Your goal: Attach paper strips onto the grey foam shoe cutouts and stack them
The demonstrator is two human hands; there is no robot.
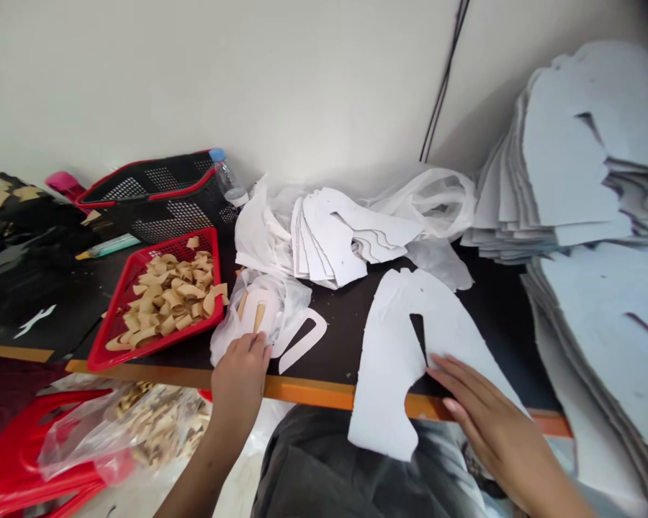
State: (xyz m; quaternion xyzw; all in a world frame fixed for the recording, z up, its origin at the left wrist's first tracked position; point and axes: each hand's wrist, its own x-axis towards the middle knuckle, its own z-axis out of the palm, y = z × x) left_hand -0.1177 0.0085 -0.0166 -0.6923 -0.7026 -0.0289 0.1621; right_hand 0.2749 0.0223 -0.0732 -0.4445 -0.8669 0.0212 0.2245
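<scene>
A white cutout [381, 367] overhangs the desk's [338, 345] front edge — the right hand [486, 424] open on it, holding nothing. The left hand [240, 370], half-curled, touches a pale loop [271, 316] near that edge — grip unclear.

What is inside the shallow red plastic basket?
The basket holds a heap of curled, thin tan pieces; mesh shows at the back, but whatever lies beneath the heap is hidden.

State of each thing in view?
Left hand: on pale pink slotted pieces
Right hand: on notched white sheet
Notched white sheet: overhanging black table
Red plastic basket: heaped with tan curled pieces
Clear plastic bottle: blue cap on, tilted
Black mesh basket: contents hidden
White sheets at right: stacked unevenly
</scene>
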